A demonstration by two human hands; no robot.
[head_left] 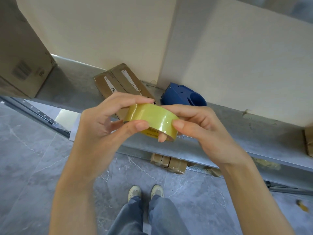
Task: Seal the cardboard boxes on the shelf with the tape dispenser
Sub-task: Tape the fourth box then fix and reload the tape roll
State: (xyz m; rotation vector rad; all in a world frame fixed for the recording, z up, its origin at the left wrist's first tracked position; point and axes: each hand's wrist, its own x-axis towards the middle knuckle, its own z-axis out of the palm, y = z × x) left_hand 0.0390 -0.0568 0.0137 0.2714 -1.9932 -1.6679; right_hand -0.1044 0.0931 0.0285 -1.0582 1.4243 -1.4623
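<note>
Left hand (pixel 101 121): grasps the tape roll (pixel 150 116) from its 9 o'clock side, thumb on the near face, fingers curled over the far edge.
Right hand (pixel 201 128): grasps the same roll from 3 o'clock, thumb pressed on the outer band.
Tape roll: yellowish and clear, held in the air between both hands, in front of the shelf (pixel 237 126) edge.
Tape dispenser (pixel 183 95): blue, lying on the grey metal shelf at 1 o'clock from the roll, apart from both hands.
Small cardboard box (pixel 116 82): flat on the shelf at 11 o'clock from the roll, just beside the dispenser, white labels on top, its near end hidden by the left fingers.
Large cardboard box (pixel 22 48): on the shelf at the frame's 10 o'clock.
Lower boxes (pixel 169 162): under the shelf, at 6 o'clock from the roll.
Floor (pixel 33 158): grey marbled tiles; shoes (pixel 134 192) at 6 o'clock.
</note>
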